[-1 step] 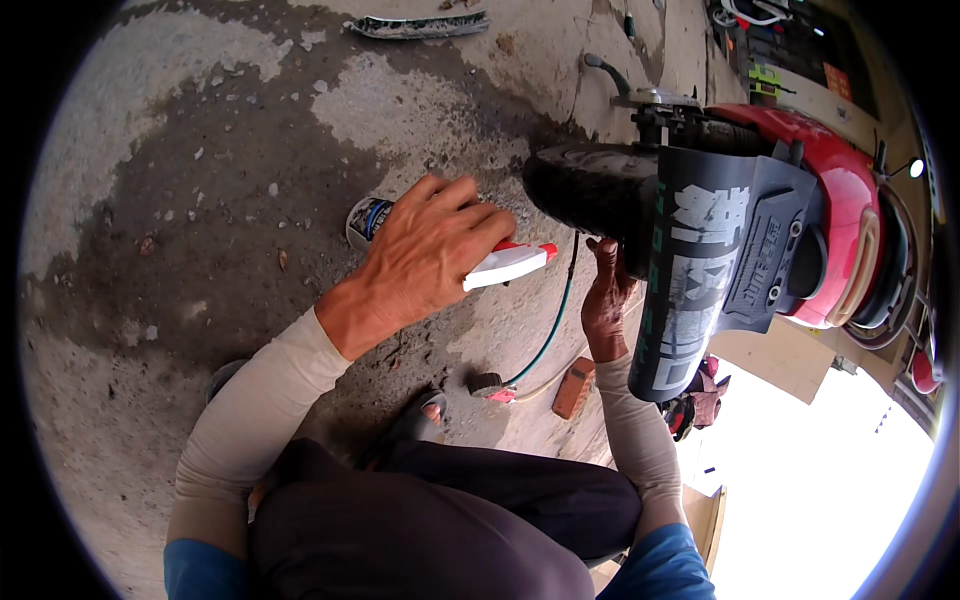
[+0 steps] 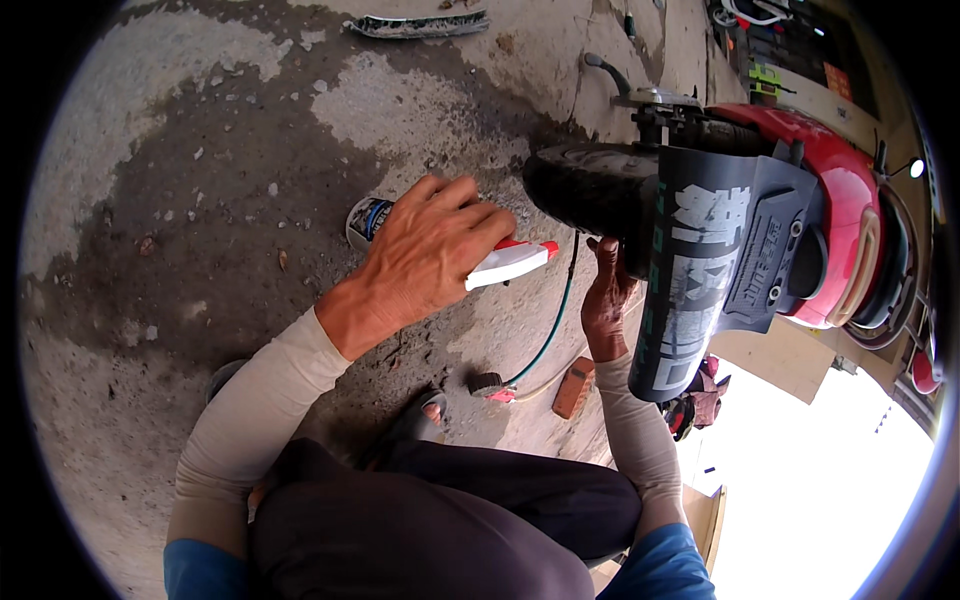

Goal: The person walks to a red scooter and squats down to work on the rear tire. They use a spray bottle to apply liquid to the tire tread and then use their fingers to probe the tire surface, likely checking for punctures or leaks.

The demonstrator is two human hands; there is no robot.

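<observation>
My left hand (image 2: 425,250) is wrapped round a spray bottle (image 2: 505,268) with a white and red trigger head. The bottle lies sideways in the grip, its nozzle towards the wheel and its dark-labelled body showing past my knuckles. Close to the nozzle is the black tyre (image 2: 585,185) of a red motorbike (image 2: 768,138). My right hand (image 2: 605,305) reaches up to the underside of the tyre, thumb raised against it. Behind the black mudguard flap (image 2: 690,270) its other fingers are hidden, so whether they hold anything does not show.
A teal hose (image 2: 552,335) runs down from the wheel to a dark round fitting (image 2: 487,383) with a red part on the ground. Beside it lies a reddish brick (image 2: 574,388). A long dark curved strip (image 2: 420,25) rests on the stained concrete at the far side.
</observation>
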